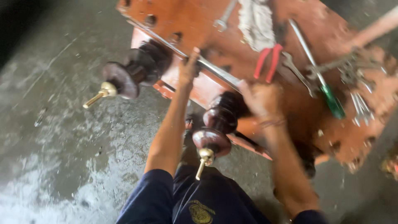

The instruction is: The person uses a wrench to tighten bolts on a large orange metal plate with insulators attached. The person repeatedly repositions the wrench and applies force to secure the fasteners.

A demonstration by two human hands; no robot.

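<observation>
A large orange-red metal housing (195, 20) lies tilted on the concrete floor. Two dark brown ribbed insulators stick out of its side, one at the left (137, 70) and one at the middle (217, 122), each tipped with a brass stud. My left hand (188, 68) reaches up to the housing's edge by a steel bar (215, 71); the picture is too blurred to show whether it grips. My right hand (261, 99) is closed at the housing just above the middle insulator. Both hands are blurred by motion.
On top of the housing lie red-handled pliers (267, 62), a green-handled screwdriver (327, 93), several spanners (296, 70), loose bolts (360, 105) and a white rag (257, 23). Another person's arm (375, 29) reaches in at the upper right. Wet grey concrete (62, 145) spreads to the left.
</observation>
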